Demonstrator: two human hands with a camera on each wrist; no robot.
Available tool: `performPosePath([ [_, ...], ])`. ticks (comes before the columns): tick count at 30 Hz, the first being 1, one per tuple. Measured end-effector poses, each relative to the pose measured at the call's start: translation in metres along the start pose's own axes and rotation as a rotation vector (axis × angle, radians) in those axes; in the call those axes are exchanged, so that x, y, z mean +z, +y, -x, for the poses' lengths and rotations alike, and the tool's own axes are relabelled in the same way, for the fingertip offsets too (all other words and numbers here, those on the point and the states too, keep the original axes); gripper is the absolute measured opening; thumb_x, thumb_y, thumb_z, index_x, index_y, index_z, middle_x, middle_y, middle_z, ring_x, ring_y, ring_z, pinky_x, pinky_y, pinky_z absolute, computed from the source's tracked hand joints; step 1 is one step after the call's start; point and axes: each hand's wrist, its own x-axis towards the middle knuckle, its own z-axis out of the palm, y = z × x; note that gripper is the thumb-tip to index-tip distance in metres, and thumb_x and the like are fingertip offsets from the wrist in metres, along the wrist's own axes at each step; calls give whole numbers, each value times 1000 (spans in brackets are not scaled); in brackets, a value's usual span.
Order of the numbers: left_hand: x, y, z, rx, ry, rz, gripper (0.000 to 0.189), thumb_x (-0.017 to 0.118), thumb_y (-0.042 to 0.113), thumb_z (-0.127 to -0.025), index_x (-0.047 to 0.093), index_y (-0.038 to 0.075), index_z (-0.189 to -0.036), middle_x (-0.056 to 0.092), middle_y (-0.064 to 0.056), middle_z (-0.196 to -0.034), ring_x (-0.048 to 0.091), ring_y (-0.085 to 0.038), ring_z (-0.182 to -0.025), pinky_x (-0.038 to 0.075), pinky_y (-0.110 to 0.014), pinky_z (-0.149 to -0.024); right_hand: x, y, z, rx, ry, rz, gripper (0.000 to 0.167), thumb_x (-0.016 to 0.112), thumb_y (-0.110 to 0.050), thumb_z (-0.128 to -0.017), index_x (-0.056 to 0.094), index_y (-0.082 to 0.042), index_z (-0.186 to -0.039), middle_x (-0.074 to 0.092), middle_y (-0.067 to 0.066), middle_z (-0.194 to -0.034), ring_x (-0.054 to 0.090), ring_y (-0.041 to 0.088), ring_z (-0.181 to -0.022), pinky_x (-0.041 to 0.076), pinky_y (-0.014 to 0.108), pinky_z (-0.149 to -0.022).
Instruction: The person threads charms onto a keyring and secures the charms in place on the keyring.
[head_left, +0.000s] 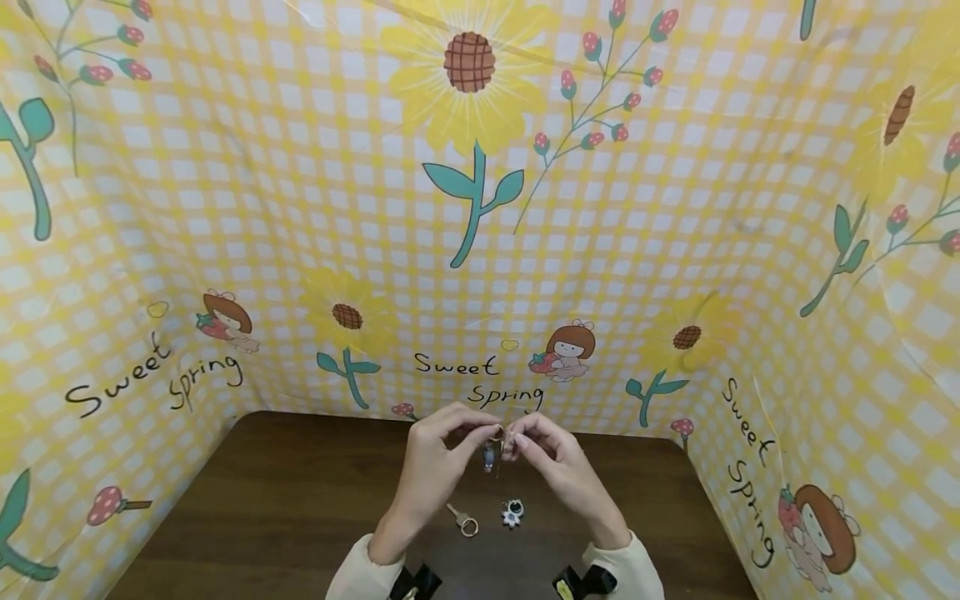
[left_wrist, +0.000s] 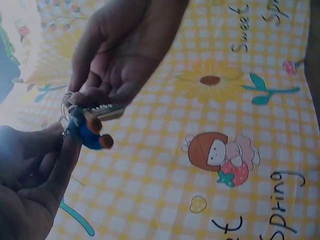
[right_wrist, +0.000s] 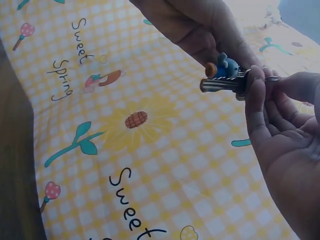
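Both hands meet above the table, close together in the head view. My left hand pinches a metal key ring between thumb and forefinger. From the ring hangs a small blue figurine charm with brown-orange feet. My right hand pinches the keys at their upper end, right beside the ring. The keys' notched blades stick out past the fingertips, next to the charm. Fingers partly hide where keys and ring meet.
On the dark wooden table below the hands lie a gold ring with a short strap and a white flower-shaped charm with a dark centre. A yellow checked cloth with printed flowers rises around the back and sides.
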Motion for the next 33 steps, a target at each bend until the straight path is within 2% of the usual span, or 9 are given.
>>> performPosePath([
  [3,0,2,0,-44,13,12,6,80,10,-95,82,13,-99,75,3,-92,70,-13,-77,59,-27,-69,1,2,1,-24,2,-17,16,47,0,-111,54,15,-109,64,2,-108,66,8,-96,59,27,-88],
  [10,0,4,0,-79,-6,29,5,82,8,-93,83,11,-97,75,3,-88,68,-13,-73,56,-24,-66,0,1,2,-17,-20,-22,14,49,-1,-111,55,12,-109,64,-1,-109,66,8,-96,60,29,-88],
  [17,-3,8,-1,-85,-47,29,5,80,6,-94,83,10,-97,74,3,-87,63,-10,-70,54,-23,-62,-1,-2,0,-12,-69,4,11,49,-1,-111,56,8,-109,63,-1,-104,65,9,-94,59,28,-87],
  [21,-6,8,-2,-69,-79,9,10,80,3,-94,82,12,-95,74,4,-88,61,-11,-70,52,-24,-61,1,-4,0,34,-88,49,10,50,-2,-111,57,4,-108,63,1,-101,65,9,-93,58,28,-86],
  [25,-7,9,-2,-50,-74,4,10,79,2,-94,82,12,-96,74,4,-91,66,-13,-74,56,-25,-64,6,-4,0,76,-44,80,11,52,-2,-110,59,6,-108,66,9,-103,67,10,-95,60,32,-87],
  [29,-7,9,-1,-33,-74,58,8,79,2,-93,81,8,-97,75,-2,-94,72,-16,-80,61,-28,-69,9,-3,0,97,43,84,14,55,-4,-110,62,8,-111,68,13,-105,68,12,-97,60,32,-89],
  [33,-6,6,0,-3,-81,93,10,81,-1,-91,80,7,-96,73,-5,-95,72,-18,-82,62,-28,-67,10,-1,-2,90,95,43,22,56,-3,-109,56,11,-125,64,13,-110,68,11,-99,59,27,-89],
])
